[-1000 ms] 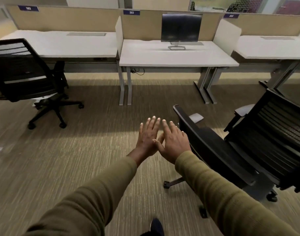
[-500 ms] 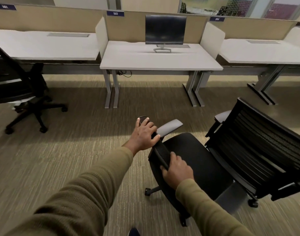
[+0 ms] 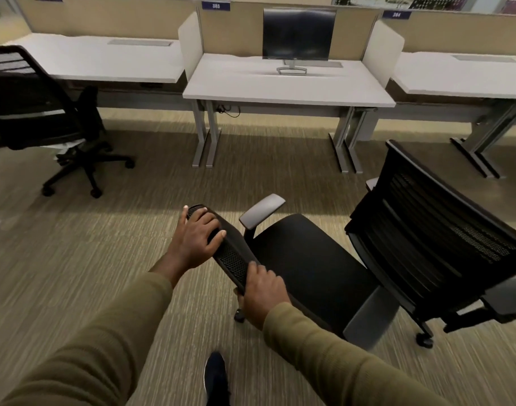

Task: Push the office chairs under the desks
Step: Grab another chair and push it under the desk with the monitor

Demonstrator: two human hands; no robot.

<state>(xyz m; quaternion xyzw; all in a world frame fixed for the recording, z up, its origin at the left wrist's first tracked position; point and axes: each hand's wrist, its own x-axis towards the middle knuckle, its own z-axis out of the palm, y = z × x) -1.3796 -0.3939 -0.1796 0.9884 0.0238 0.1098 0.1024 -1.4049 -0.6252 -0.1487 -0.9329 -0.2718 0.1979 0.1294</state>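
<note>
A black office chair [image 3: 309, 259] stands on the carpet right in front of me, seat facing the desks. My left hand [image 3: 196, 240] lies over the far end of its backrest's top edge. My right hand [image 3: 261, 294] grips the near end of the same edge. A second black mesh-backed chair [image 3: 438, 230] stands close on its right. A third black chair [image 3: 31, 106] stands at the far left, by the left desk [image 3: 104, 63]. The middle desk [image 3: 280, 86] is straight ahead.
A monitor [image 3: 297, 33] stands on the middle desk, with low divider panels [image 3: 189, 39] at both sides. Another desk [image 3: 462, 80] is on the right. Metal desk legs [image 3: 205, 136] flank the gap under the middle desk. My shoe [image 3: 215, 373] shows below.
A second ago both hands hovered open in the air. They have since come down onto the near chair's backrest and taken hold of it, and the chair has turned its seat toward the desks.
</note>
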